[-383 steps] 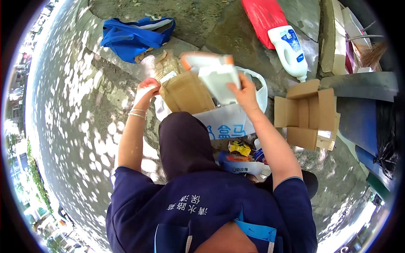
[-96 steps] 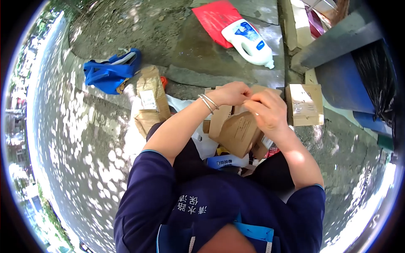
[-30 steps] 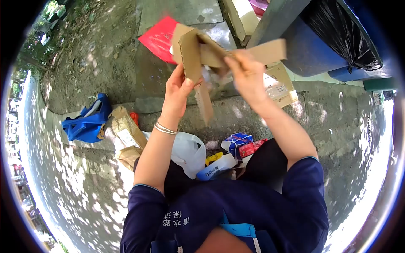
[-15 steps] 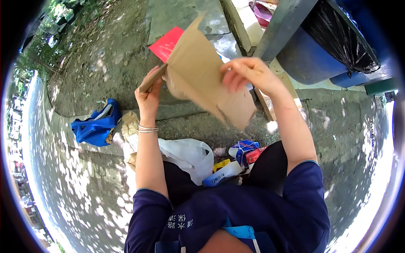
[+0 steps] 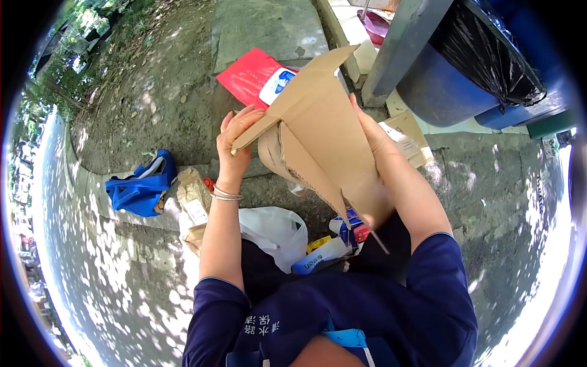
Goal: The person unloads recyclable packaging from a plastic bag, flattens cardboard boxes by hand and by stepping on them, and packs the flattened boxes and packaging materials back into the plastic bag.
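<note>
A brown cardboard box (image 5: 324,116), partly opened out with torn, ragged edges, is held up in front of me. My left hand (image 5: 237,144) grips a folded flap at its left side, fingers wrapped over the edge. My right hand (image 5: 372,137) holds the right edge, with most of its fingers hidden behind the cardboard. Beyond the box lie a red bag (image 5: 247,76) and a white and blue package (image 5: 276,85), both partly covered by it. Below, between my legs, are a white plastic bag (image 5: 275,229) and a blue and white packet (image 5: 321,255).
A blue fabric bag (image 5: 143,186) lies on the ground at left, near a brown parcel (image 5: 194,199). Another piece of cardboard (image 5: 411,131) rests at right. A grey post (image 5: 403,52) and a blue bin (image 5: 443,82) with a black liner (image 5: 489,49) stand at upper right.
My right hand has gone from hovering over the cardboard to holding its right edge. The cardboard has turned and spread, and more of the red bag and the package shows.
</note>
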`<state>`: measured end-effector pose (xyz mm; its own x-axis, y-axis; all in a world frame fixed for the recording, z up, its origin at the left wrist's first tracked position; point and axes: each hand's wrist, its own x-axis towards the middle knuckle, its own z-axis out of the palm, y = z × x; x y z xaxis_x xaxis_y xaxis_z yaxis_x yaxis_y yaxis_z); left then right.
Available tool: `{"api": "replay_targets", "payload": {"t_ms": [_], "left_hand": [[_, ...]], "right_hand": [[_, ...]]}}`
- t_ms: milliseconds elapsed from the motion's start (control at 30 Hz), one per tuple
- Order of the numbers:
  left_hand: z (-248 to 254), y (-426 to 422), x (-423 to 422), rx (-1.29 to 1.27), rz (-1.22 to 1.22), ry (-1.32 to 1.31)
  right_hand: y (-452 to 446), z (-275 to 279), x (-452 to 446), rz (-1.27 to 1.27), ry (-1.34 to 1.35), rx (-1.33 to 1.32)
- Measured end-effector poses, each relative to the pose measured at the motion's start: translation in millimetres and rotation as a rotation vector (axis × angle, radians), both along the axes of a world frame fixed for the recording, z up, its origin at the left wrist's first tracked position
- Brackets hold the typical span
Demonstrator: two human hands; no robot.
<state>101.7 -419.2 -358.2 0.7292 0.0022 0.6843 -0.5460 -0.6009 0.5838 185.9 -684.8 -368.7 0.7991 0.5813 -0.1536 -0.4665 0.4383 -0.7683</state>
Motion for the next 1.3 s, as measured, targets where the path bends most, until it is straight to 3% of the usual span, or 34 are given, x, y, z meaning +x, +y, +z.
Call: {"api": "replay_targets", "payload": {"t_ms": [100,167,200,267,367,467,533,700,733,800,867,967,1000,1067,1167,1233,1300], "left_hand": [[-4,-5,0,0.056,0.004,0.009],[-13,-11,-3,-0.419,-0.099,0.217],[-12,-17,-7,-0.420,-0.100,0.219],[-11,-33,-17,-0.660,-0.262,0.673],[-21,-73,-28,-0.842,-0.338,0.689],[-23,-84,-32,-0.876,-0.479,0.776],[-8,-98,-36,-0.822,-0.606,0.657],[-9,-118,-39,-0.947,-0.497,0.606],[-11,-118,-39,-0.887,-0.344,0.623],[-9,-117,-32,-1.195,-0.173,0.673],[-24,-94,-20,-1.173,-0.043,0.662],[-27,-66,-10,-1.187,-0.028,0.542],[-12,-63,-8,-1.321,-0.005,0.595],[-52,-22,6,-1.307,-0.246,0.588],[-26,-27,-3,-1.210,-0.290,0.544],[-20,-35,-4,-1.431,-0.303,0.516],[-20,-38,-4,-1.444,-0.320,0.540]], "right_hand": [[-19,-6,18,-0.042,-0.249,-0.107],[-30,20,27,-0.235,-0.484,-0.399],[-23,29,24,-0.495,-0.587,-0.441],[-23,28,26,-0.765,-0.866,-0.770],[-11,32,10,-0.894,-0.969,-1.081],[-8,21,16,-1.067,-1.149,-1.160],[1,25,7,-1.012,-1.370,-1.166],[34,17,-19,-0.964,-1.727,-1.288],[38,24,-24,-0.942,-1.696,-1.318],[34,7,-15,-0.690,-1.671,-1.188],[39,0,-23,-0.654,-1.616,-1.083],[39,6,-36,-0.576,-1.545,-0.962],[38,10,-41,-0.541,-1.529,-0.954],[42,11,-58,-0.382,-1.453,-1.008],[57,-1,-79,-0.224,-1.698,-0.985],[59,-13,-70,-0.203,-1.701,-1.065],[63,-19,-59,-0.180,-1.695,-1.158]]}}
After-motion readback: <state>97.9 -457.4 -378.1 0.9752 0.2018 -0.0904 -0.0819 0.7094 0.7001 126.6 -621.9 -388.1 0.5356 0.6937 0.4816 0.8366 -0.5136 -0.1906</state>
